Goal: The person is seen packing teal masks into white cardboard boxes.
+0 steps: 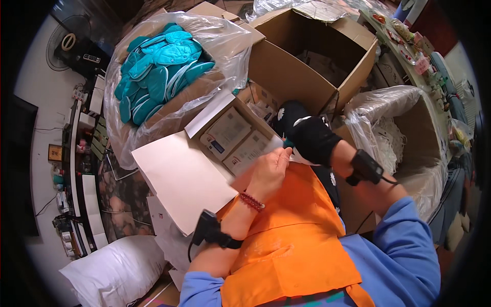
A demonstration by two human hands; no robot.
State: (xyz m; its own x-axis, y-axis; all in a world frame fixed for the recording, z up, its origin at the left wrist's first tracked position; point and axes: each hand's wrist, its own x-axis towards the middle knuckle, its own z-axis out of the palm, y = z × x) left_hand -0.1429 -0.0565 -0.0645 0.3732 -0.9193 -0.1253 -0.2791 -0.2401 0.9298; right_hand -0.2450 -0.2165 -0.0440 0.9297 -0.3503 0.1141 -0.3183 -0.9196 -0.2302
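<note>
My bare left hand [269, 171] and gloved right hand [313, 138] pinch a small teal piece [287, 145]; seems light, soft; grip its edges.

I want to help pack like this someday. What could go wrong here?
The small teal piece is pinched between the bare left hand and the gloved right hand, so it might slip and drop into the lap. The white sheet leans over the box edge and could slide off. The plastic bag of teal pads looks very full, so pads might spill.
</note>
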